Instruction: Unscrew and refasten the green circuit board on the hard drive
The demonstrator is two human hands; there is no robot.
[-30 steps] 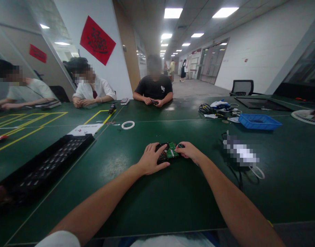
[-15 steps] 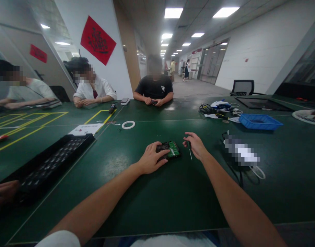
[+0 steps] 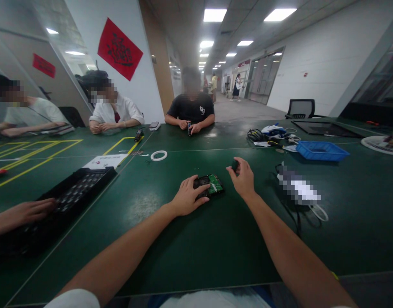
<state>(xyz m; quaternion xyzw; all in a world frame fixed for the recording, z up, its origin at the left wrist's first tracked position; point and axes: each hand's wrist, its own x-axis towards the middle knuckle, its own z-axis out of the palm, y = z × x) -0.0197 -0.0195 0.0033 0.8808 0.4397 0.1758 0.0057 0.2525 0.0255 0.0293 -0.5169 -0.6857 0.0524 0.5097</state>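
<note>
A hard drive point(image 3: 216, 183) with a green circuit board lies on the green table, turned board side up. My left hand point(image 3: 187, 196) holds it from the left, its fingers across the top and the thumb along the near edge. To the right of the drive, my right hand point(image 3: 243, 177) is raised off it, gripping a small screwdriver point(image 3: 234, 165) between thumb and fingers. Only a dark part of that tool shows; its shaft cannot be made out.
A blue tray point(image 3: 322, 151) and tangled cables point(image 3: 256, 135) lie at the back right. Nearer are a blurred white item point(image 3: 299, 188) and its cord. A white ring point(image 3: 159, 155) lies back left. Another person's hand point(image 3: 39, 209) rests at a black case point(image 3: 77, 190). Three people sit around.
My right hand has turned, and the thin shaft that pointed down is out of sight. My left hand stays on the drive. At the left, another person's hand has moved further over the black case.
</note>
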